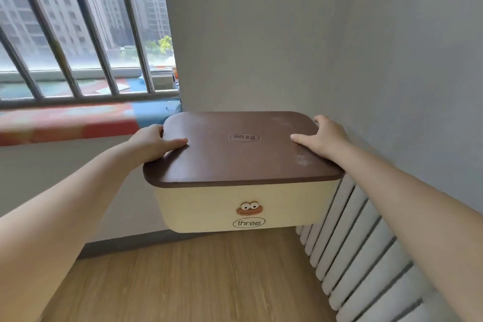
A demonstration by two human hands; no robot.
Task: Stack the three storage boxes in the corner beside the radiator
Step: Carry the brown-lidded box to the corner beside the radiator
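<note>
A cream storage box (209,210) with a brown lid (235,162), marked "three" and bearing a small googly-eyed face, is held in the air above the wooden floor, in front of the room corner. My left hand (153,142) grips its left side, thumb lying on the lid. My right hand (322,136) grips its right side, thumb also on the lid. No other storage box is in view.
A white radiator (366,251) runs along the right wall, just right of and below the box. Wooden floor (198,274) spreads beneath. A barred window (78,34) with a colourful sill is on the left; grey walls meet in the corner behind the box.
</note>
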